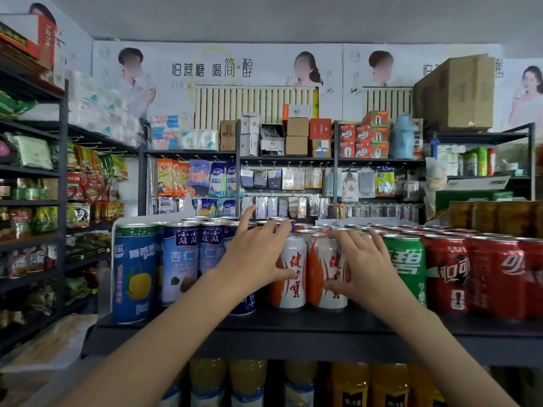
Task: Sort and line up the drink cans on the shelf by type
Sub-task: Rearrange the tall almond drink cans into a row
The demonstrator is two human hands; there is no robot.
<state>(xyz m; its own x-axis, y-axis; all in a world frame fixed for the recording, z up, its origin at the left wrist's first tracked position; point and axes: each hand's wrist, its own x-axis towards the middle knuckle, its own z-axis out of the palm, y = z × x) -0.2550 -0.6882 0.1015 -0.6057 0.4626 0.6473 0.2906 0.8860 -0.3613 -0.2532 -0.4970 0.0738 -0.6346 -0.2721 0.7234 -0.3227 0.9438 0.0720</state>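
Observation:
Two white-and-orange cans stand side by side at the front middle of the dark shelf [293, 321]. My left hand [258, 257] grips the left white-and-orange can [291, 277], thumb across its front, index finger raised. My right hand [364, 265] grips the right white-and-orange can [327, 271], fingers over its top and thumb low on its front. To the left stand a tall blue lemon can [133, 271] and light blue almond-drink cans [180, 259]. To the right are a green Sprite can [407, 259] and red cola cans [449, 271].
More rows of cans fill the shelf behind the front row. Orange drink bottles [349, 386] stand on the shelf below. Racks of snacks [32, 201] line the left side, and hanging packets [282, 183] and boxes fill the back wall shelves.

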